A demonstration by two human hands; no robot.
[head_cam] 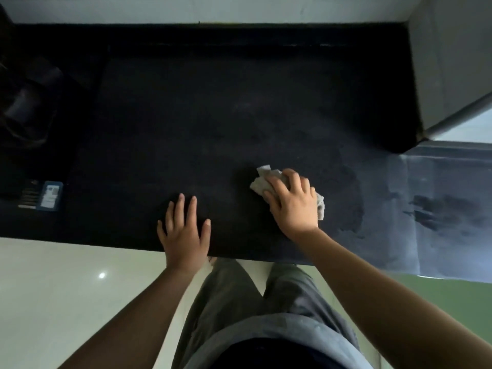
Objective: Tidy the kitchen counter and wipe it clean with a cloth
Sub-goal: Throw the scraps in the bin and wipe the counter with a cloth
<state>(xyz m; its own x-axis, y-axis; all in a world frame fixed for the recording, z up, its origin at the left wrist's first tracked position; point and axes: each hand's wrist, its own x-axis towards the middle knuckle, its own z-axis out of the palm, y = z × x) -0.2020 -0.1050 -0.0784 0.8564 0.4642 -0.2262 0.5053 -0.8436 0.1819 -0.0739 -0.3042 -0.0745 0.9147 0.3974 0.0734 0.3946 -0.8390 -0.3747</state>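
A dark, nearly black kitchen counter (213,115) fills the upper half of the head view. My right hand (292,201) presses a crumpled light grey cloth (261,181) flat onto the counter, right of centre near the front edge. The cloth sticks out past my fingers on the left and beside my wrist on the right. My left hand (185,230) rests palm down on the counter by its front edge, fingers spread, holding nothing. Wet streaks (436,209) shine on the counter's right part.
A small blue and white box (49,195) lies at the counter's left side, next to a dark striped item (28,197). Dark round objects (29,97) stand at the far left. A grey wall corner (450,62) juts in at the right. Pale floor lies below the front edge.
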